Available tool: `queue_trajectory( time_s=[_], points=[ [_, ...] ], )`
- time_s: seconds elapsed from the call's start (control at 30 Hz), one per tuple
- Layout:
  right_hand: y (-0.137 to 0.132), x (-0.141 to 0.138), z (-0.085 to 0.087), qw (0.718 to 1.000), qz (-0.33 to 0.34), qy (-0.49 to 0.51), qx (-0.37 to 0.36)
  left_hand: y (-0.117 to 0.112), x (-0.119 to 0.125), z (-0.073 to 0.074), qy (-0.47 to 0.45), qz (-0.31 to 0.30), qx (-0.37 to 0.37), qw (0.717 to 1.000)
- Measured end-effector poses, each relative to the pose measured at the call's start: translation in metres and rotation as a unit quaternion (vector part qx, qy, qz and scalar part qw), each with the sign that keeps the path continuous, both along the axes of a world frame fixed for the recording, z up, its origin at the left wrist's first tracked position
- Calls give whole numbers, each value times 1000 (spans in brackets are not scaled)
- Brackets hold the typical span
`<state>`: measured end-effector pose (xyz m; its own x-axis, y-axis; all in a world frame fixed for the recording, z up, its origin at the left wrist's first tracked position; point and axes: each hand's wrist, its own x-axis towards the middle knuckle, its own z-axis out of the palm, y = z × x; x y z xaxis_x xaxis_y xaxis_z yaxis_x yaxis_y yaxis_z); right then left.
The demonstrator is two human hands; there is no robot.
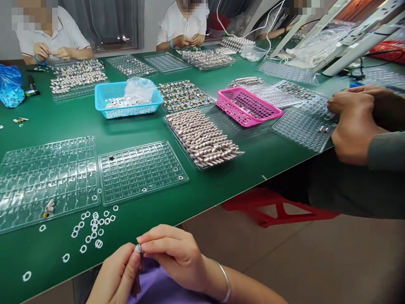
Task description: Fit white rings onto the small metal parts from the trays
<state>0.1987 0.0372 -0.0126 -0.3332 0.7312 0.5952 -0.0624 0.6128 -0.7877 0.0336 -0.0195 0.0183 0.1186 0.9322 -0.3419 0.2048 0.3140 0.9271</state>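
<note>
At the table's near edge, over my lap, my left hand (118, 272) and my right hand (177, 253) meet. Both pinch one small white part (138, 249) with a dark ring around it; most of it is hidden by my fingers, so its kind does not show. Just beyond my left hand, several thin white rings (95, 228) lie scattered on the green table (133, 202). A clear tray (72, 169) at the left holds a single small white and yellow part (49, 208). Beside it, another clear tray (139, 171) has a black bit and a few rings on it.
Rows of pale stemmed parts (202, 139) fill a tray past the rings. Behind stand a blue basket (126, 112) with a plastic bag and a pink basket (249, 118). At the right, a co-worker's hands (354, 114) work over trays. Two people sit opposite. A red stool (272, 209) stands below.
</note>
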Motion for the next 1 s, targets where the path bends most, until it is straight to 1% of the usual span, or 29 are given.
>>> queue_trajectory(
  time_s=[0.13,0.23,0.33,0.43,0.5,0.63,0.7,0.8,0.83,0.9,1.0],
  points=[
    [0,1,1,1000,3,-14,15,0,0,1,43,-3,19,999],
    [0,1,1,1000,2,-13,12,0,-2,2,63,-10,33,997],
    [1,1,1,1000,9,-13,6,2,-6,1,87,-52,56,993],
    [1,1,2,1000,7,-18,15,3,-10,-1,103,-91,67,988],
    [1,1,2,999,5,-22,30,4,-12,-2,109,-90,70,988],
    [1,1,3,998,8,-22,52,4,-9,-1,96,-67,74,990],
    [1,0,4,999,11,-13,40,3,-6,2,69,-41,59,995],
    [0,-2,3,1000,14,21,-4,3,-2,7,20,6,11,1000],
    [0,-2,2,999,14,31,-16,3,-1,9,10,13,-2,1000],
    [-1,-3,1,999,15,38,-29,5,-3,10,9,-8,-7,1000],
    [-2,-3,0,999,17,32,-30,7,-7,8,37,-61,28,997]
  ],
)
